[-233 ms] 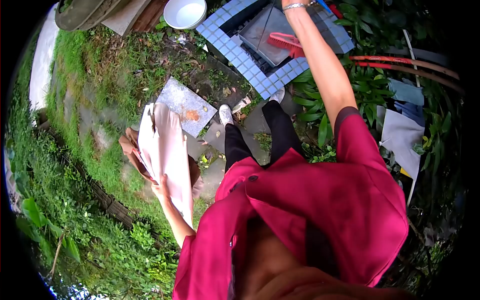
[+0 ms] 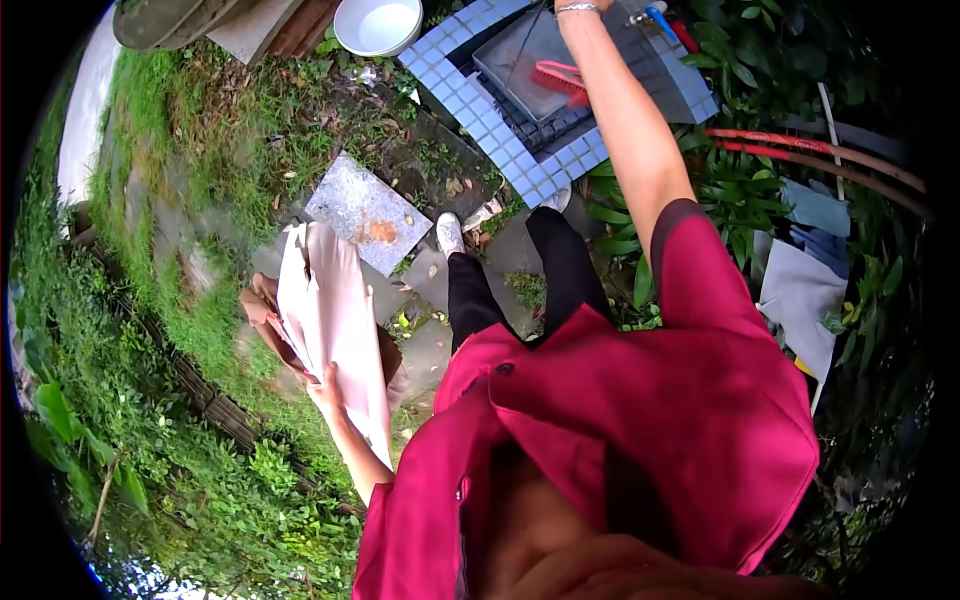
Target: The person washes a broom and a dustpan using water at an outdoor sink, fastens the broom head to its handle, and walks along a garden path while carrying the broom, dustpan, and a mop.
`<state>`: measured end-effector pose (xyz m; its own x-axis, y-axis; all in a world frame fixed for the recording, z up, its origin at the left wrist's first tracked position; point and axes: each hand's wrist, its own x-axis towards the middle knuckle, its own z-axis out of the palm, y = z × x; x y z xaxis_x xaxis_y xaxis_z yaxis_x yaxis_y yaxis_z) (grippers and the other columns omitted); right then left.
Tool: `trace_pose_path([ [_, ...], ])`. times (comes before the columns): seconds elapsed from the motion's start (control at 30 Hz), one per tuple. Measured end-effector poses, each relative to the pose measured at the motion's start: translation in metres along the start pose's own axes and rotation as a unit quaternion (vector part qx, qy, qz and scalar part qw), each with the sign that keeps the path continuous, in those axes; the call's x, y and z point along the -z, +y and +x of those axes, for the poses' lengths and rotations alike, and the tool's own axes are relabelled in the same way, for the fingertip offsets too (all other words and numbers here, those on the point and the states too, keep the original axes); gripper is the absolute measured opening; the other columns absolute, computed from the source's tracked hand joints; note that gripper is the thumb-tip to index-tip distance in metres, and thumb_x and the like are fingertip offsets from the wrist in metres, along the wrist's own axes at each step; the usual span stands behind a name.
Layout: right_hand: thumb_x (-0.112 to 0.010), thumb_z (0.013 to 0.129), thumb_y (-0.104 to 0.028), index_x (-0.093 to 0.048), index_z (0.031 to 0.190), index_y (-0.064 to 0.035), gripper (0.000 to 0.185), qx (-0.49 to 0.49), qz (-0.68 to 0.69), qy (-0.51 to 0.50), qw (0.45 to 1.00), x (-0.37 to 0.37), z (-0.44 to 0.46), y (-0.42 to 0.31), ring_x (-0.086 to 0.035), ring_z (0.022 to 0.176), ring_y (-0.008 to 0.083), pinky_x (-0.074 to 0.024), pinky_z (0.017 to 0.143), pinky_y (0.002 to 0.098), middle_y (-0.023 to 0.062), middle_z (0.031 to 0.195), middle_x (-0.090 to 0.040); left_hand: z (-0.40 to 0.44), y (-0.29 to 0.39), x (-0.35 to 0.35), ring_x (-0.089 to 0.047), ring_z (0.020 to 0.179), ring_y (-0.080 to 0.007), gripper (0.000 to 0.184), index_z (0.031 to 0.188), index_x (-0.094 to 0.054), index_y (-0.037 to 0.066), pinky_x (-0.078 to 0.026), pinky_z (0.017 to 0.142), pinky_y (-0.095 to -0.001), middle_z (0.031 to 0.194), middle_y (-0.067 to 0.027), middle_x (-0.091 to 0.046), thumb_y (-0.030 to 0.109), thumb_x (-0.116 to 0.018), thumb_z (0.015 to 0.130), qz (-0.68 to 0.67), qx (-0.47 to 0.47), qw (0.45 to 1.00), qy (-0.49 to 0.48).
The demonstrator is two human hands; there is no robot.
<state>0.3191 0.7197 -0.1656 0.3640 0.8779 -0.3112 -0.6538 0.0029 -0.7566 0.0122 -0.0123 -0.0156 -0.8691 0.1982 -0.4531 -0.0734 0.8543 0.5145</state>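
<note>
My left hand (image 2: 325, 390) is closed around a bundle of large, limp sheets, one pinkish white sheet (image 2: 335, 300) and a brown sheet (image 2: 268, 318) behind it. Whether they are leather or another material I cannot tell. At the top edge my right hand (image 2: 583, 5) is mostly cut off, its fingers out of view. Below it, a shallow grey square tray (image 2: 508, 62) sits over the opening of a blue-tiled basin (image 2: 470, 110). A red scrub brush (image 2: 560, 80) shows against the tray. A thin dark line crosses the tray up towards my right hand.
A white bowl (image 2: 378, 25) stands left of the basin. A speckled stone slab (image 2: 370, 215) lies on the ground by my feet. Red hoses (image 2: 770, 140) and hanging cloths (image 2: 805, 285) are at the right, among plants. A blue-handled tap (image 2: 655, 15) is at top right.
My right hand has moved slightly left. The grey tray and the brush have shifted a little away from me relative to the tiled rim. My left hand keeps hold of the sheets.
</note>
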Motion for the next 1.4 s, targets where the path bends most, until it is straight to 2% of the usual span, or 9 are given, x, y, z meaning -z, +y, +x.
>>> trace_pose_path([
  [0.17,-0.058,0.084,-0.010,-0.039,0.106,-0.0107,0.029,-0.004,-0.016,-0.040,0.999,0.007,0.014,0.053,-0.043,0.037,0.0174,-0.0384,0.030,0.0321,0.0049,0.057,-0.045,-0.013,-0.001,-0.005,-0.058,0.086,-0.0225,0.048,0.112,-0.055,-0.007,-0.046,0.080,-0.0332,0.103,-0.0138,-0.061,0.012,-0.069,0.069,-0.031,0.037,0.999,0.016],
  [0.33,-0.064,0.082,-0.017,-0.045,0.108,-0.0114,0.034,-0.212,-0.239,-0.242,0.916,0.040,0.016,0.090,-0.047,0.038,0.0195,-0.0405,0.033,0.0321,0.0066,0.058,-0.048,-0.007,-0.024,-0.006,-0.057,0.088,-0.0223,0.049,0.112,-0.055,-0.007,-0.046,0.081,-0.0332,0.105,-0.0135,-0.060,0.010,-0.069,0.069,-0.021,0.054,0.998,0.023],
  [0.53,-0.067,0.079,-0.036,-0.043,0.119,-0.0157,0.051,-0.267,-0.469,-0.224,0.811,0.015,-0.048,-0.019,-0.061,0.054,0.0243,-0.0530,0.046,0.0382,0.0125,0.070,-0.059,0.003,-0.032,-0.009,-0.057,0.089,-0.0221,0.049,0.113,-0.055,-0.007,-0.045,0.083,-0.0326,0.105,-0.0137,-0.060,0.010,-0.069,0.069,-0.044,0.048,0.998,0.028],
  [0.63,-0.066,0.079,-0.044,-0.049,0.106,-0.0117,0.045,-0.311,-0.542,-0.341,0.702,0.029,-0.043,-0.090,-0.061,0.052,0.0195,-0.0524,0.043,0.0309,0.0115,0.071,-0.061,0.010,-0.032,-0.010,-0.058,0.083,-0.0238,0.049,0.113,-0.054,-0.007,-0.047,0.078,-0.0351,0.101,-0.0161,-0.061,0.013,-0.069,0.071,-0.044,0.027,0.998,0.022],
  [0.7,-0.061,0.085,-0.032,-0.055,0.103,-0.0077,0.031,-0.187,-0.594,-0.238,0.745,0.013,-0.089,-0.154,-0.057,0.049,0.0160,-0.0464,0.040,0.0258,0.0092,0.073,-0.062,0.016,-0.024,-0.010,-0.058,0.083,-0.0235,0.047,0.112,-0.055,-0.007,-0.047,0.078,-0.0348,0.101,-0.0158,-0.062,0.012,-0.069,0.071,-0.046,0.024,0.998,0.022],
  [0.73,-0.062,0.075,-0.058,-0.049,0.113,-0.0085,0.063,-0.205,-0.628,-0.286,0.694,0.054,-0.044,-0.160,-0.066,0.057,0.0171,-0.0549,0.048,0.0260,0.0104,0.071,-0.066,0.019,-0.020,-0.010,-0.058,0.083,-0.0235,0.047,0.112,-0.055,-0.007,-0.047,0.078,-0.0348,0.101,-0.0158,-0.062,0.012,-0.069,0.071,-0.047,0.024,0.998,0.018],
  [0.87,-0.054,0.087,-0.047,-0.046,0.079,-0.0115,0.037,-0.182,-0.641,-0.303,0.681,0.067,-0.103,-0.256,-0.048,0.044,0.0034,-0.0504,0.043,0.0207,-0.0037,0.054,-0.046,0.045,-0.031,-0.006,-0.058,0.082,-0.0239,0.045,0.110,-0.056,-0.007,-0.047,0.077,-0.0347,0.098,-0.0154,-0.062,0.013,-0.069,0.072,-0.058,0.003,0.998,0.005],
  [1.2,-0.057,0.086,-0.030,-0.047,0.077,-0.0085,0.026,-0.255,-0.616,-0.509,0.544,0.094,-0.182,-0.340,-0.048,0.051,0.0042,-0.0443,0.046,0.0198,-0.0038,0.064,-0.044,0.064,0.027,-0.016,-0.059,0.082,-0.0216,0.045,0.107,-0.058,-0.008,-0.046,0.076,-0.0327,0.096,-0.0143,-0.063,0.016,-0.068,0.070,0.012,-0.055,0.998,-0.006],
  [1.4,-0.055,0.086,-0.020,-0.050,0.081,-0.0079,0.014,-0.236,-0.579,-0.568,0.535,0.081,-0.131,-0.313,-0.050,0.060,0.0033,-0.0489,0.055,0.0189,-0.0042,0.068,-0.048,0.054,0.051,-0.023,-0.059,0.082,-0.0225,0.046,0.108,-0.058,-0.006,-0.046,0.077,-0.0332,0.096,-0.0158,-0.063,0.018,-0.068,0.070,0.053,-0.087,0.995,-0.019],
])
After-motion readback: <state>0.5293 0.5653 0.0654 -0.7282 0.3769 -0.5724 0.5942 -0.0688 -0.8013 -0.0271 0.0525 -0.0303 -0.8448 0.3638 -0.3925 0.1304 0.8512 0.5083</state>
